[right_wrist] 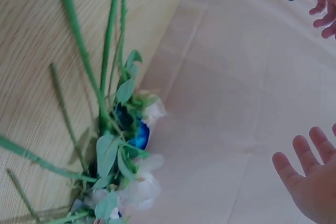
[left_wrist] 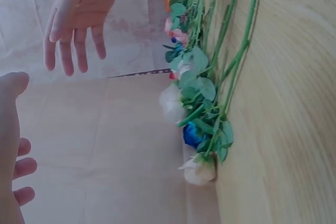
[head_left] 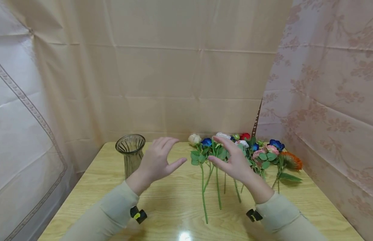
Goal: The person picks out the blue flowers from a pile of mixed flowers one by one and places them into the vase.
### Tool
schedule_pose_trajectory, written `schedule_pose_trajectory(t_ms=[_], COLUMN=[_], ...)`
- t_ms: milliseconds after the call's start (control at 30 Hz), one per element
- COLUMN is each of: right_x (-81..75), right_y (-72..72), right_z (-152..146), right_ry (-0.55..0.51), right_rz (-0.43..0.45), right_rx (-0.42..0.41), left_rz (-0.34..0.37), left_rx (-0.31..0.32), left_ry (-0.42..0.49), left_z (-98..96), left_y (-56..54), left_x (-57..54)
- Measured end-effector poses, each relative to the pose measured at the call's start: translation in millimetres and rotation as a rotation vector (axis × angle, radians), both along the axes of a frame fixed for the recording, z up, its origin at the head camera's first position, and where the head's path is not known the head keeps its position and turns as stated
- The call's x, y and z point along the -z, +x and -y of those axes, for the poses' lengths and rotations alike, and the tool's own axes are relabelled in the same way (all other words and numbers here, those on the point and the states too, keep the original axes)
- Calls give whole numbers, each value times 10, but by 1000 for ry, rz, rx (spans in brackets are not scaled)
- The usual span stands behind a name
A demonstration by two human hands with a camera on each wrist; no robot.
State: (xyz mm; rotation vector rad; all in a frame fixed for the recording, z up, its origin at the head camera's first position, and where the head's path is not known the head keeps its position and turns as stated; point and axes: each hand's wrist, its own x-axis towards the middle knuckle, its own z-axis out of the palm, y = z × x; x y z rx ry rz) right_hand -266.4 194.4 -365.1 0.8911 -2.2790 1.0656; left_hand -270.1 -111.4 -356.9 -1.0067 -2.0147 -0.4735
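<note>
My left hand (head_left: 156,162) hovers over the table just right of a smoky ribbed glass vase (head_left: 130,145), hiding part of its side. Its fingers are spread from the thumb, with nothing between them. My right hand (head_left: 236,164) is raised likewise in front of several artificial flowers, palm towards the left hand and holding nothing. Behind it lie a cream rose (head_left: 194,139), a blue rose (head_left: 206,142), white roses (head_left: 242,144) and a red rose (head_left: 245,136). In the left wrist view, the stems (left_wrist: 231,24) lie on the wood, apart from both hands.
Pink roses (head_left: 272,149), another blue rose (head_left: 277,144) and an orange flower (head_left: 292,160) lie at the right of the wooden table (head_left: 171,211). A beige cloth (head_left: 186,73) hangs behind it, and a patterned cloth (head_left: 334,100) hangs along the right.
</note>
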Motion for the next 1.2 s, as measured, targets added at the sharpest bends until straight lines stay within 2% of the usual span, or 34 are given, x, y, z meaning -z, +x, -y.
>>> schedule_pose_trajectory(t_ms=[167, 333, 600, 800, 967, 1200], right_x=[-38, -76, -159, -198, -198, -183], right_y=[-14, -8, 12, -11, -75, -142], right_z=[20, 45, 122, 202, 298, 443], right_ry=[-124, -170, -280, -371, -423, -401], right_rz=[6, 42, 157, 251, 296, 327], right_rx=[-64, -86, -159, -212, -239, -241], left_rz=[-42, -57, -40, -7, 36, 96], left_rx=[8, -36, -99, -148, -206, -250], left_ry=[60, 99, 171, 229, 247, 284], left_z=[60, 153, 350, 499, 632, 798], left_y=[27, 29, 37, 33, 9, -6], left_x=[-96, -164, -203, -239, -227, -158])
